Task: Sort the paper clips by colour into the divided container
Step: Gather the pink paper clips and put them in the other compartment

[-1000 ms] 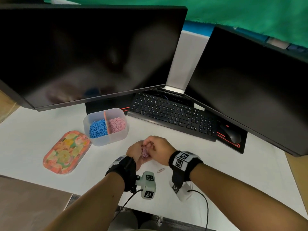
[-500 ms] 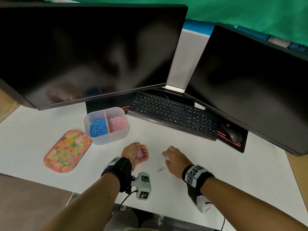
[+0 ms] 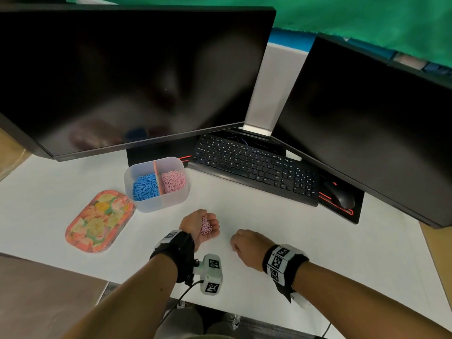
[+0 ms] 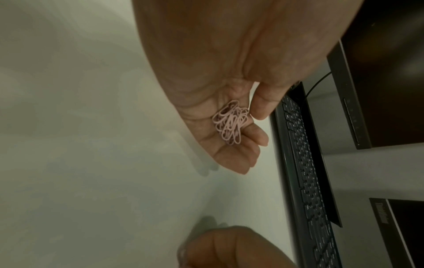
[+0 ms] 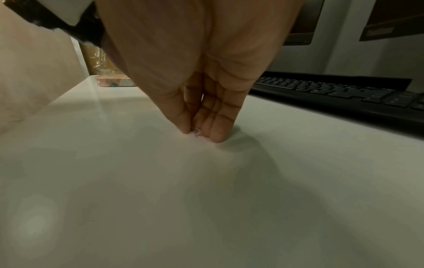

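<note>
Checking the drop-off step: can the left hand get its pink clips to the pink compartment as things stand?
Probably yes. The left hand cups the pink clips just in front of the open-topped container; bare desk lies between, and the right hand is off aside.

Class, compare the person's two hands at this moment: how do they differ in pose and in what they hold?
The left hand lies palm up, cupping a bunch of pink paper clips; the right hand is palm down, its fingertips pinching a single clip against the white table. Both hold paper clips and wear wrist cameras.
</note>
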A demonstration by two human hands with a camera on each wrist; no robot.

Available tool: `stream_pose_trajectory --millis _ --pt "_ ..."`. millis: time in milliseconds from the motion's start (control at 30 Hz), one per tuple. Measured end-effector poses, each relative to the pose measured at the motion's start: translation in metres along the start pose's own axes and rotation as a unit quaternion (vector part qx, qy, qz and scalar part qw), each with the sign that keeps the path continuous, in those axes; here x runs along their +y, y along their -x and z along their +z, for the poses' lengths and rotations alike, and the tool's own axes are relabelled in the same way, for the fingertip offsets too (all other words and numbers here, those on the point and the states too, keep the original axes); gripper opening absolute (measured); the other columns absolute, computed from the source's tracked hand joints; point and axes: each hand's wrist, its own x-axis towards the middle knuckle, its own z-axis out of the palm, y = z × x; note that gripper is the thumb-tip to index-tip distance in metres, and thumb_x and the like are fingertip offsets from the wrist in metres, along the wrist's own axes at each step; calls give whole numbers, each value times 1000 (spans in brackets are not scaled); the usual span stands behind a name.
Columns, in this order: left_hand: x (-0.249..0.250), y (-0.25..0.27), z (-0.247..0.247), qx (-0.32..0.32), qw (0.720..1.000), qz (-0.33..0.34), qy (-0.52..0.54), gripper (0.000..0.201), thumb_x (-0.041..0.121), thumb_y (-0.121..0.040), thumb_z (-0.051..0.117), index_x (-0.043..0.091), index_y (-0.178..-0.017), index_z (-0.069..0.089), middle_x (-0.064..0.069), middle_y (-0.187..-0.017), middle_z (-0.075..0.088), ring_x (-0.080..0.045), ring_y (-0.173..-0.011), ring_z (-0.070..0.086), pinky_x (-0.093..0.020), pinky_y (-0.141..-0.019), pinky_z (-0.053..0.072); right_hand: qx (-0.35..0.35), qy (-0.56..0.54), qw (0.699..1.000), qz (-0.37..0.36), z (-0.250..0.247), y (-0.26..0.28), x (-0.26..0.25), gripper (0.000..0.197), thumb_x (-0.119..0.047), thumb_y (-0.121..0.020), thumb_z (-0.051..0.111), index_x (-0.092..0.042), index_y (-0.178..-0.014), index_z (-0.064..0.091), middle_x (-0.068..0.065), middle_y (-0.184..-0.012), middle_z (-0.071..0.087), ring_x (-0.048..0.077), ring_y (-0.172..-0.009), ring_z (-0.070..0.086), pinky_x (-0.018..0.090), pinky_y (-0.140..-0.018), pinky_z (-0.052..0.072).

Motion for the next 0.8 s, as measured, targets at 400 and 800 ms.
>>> stream_pose_trajectory --millis 400,800 --pt "-4 2 -2 3 1000 -4 -8 36 17 -100 37 0 -73 55 -14 -70 52 -26 -62 49 -36 -63 46 40 -89 993 70 0 2 -5 24 -5 -86 45 -11 -105 58 10 -110 59 20 -87 52 31 -82 48" --pt "-12 2 16 -42 998 -23 -28 34 18 -99 39 -2 -82 60 -16 -76 60 -27 -68 57 -41 -75 54 223 -335 911 92 -45 11 -2 17 -5 -86 57 -20 -92 64 -5 -85 63 4 -74 57 12 -70 46"
